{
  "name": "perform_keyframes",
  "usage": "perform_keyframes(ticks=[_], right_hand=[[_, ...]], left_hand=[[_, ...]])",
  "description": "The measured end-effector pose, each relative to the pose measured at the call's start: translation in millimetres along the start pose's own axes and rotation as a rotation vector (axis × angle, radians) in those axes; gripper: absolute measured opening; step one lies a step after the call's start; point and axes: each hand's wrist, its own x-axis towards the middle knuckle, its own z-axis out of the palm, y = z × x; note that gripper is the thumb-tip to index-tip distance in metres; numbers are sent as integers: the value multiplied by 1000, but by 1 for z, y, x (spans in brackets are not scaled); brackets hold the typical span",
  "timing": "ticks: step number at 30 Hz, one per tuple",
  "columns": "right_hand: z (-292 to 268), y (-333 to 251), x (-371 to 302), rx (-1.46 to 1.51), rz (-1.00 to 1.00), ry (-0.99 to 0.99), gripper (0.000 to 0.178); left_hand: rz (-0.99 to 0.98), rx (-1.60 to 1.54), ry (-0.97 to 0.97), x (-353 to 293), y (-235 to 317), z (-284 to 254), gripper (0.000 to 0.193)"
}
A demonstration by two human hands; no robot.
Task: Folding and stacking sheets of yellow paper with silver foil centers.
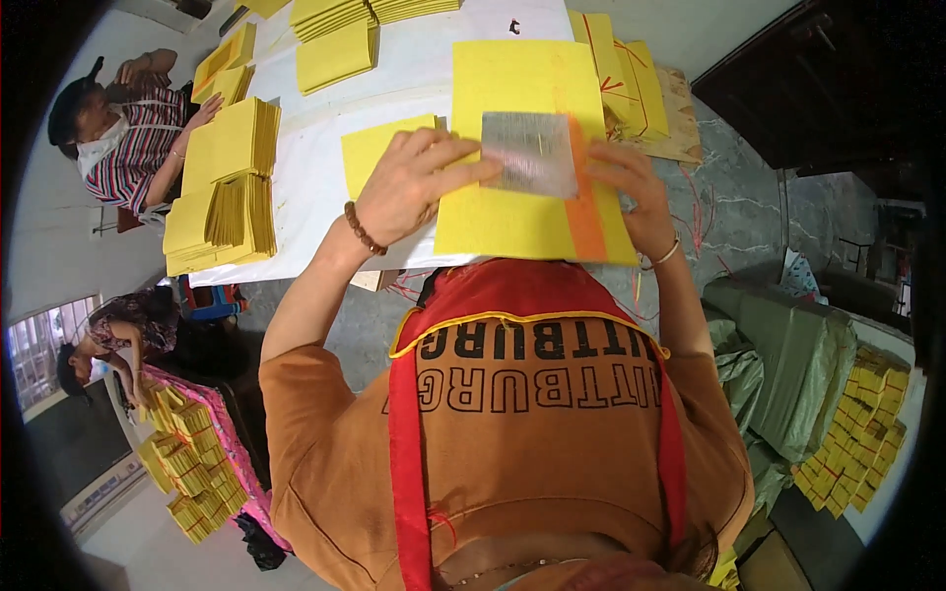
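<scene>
A large yellow paper sheet (493,222) with an orange stripe (582,212) along its right side lies in front of me at the table's near edge. On it rests a square of silver foil (532,153), its right edge against the stripe. My left hand (414,182) reaches in from the left, fingers stretched out and apart, with fingertips touching the foil's left edge. From the right, my right hand (636,192) lays its extended fingers over the stripe and the sheet's right edge. Both thumbs are mostly hidden. Another yellow sheet (370,148) lies partly behind my left hand.
Yellow paper stacks (232,148) stand along the left of the white-covered table (325,222), with more (335,59) at its far side. Tied bundles (631,89) are at right. A co-worker (138,138) sits at left; another person (123,340) bends over yellow bundles (192,453).
</scene>
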Motion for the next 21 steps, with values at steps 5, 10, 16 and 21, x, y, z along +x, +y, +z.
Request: perform_keyframes(ticks=[5, 10, 16, 21], right_hand=[[-1, -7, -1, 15, 146, -132, 23], [10, -21, 22, 166, 568, -25, 23], [23, -13, 34, 516, 607, 328, 30], [25, 10, 26, 332, 625, 217, 36]], left_hand=[[-189, -344, 107, -5, 5, 13, 19], [-745, -751, 45, 5, -4, 28, 19], [-881, -1088, 98, 19, -15, 32, 16], [-903, -1089, 32, 29, -14, 19, 29]])
